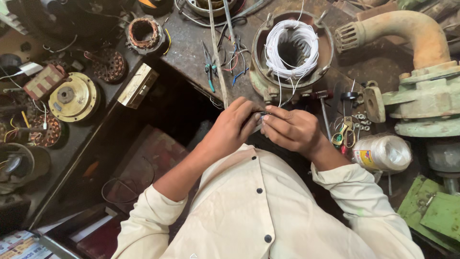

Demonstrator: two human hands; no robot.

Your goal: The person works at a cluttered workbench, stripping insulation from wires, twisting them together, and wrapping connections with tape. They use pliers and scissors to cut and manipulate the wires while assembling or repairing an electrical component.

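Head view, frame centre: left hand (233, 125) and right hand (291, 128) pinch white wire (279, 96) together; best held taut, I judge

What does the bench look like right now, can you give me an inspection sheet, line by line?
Surface: dark, stained metal bench, crowded.
Job's things: motor housing with white winding wire; thin leads run from it down toward the hands.
Clutter: pliers, nuts, clear spool, rusty pipe elbow, green pump body.
Grippers: left hand and right hand meet fingertip to fingertip, pinching something small; what it is cannot be told.
Cables: red and blue wires loose beside the pliers.
Surroundings: wound stators and a brass-coloured disc on the left.
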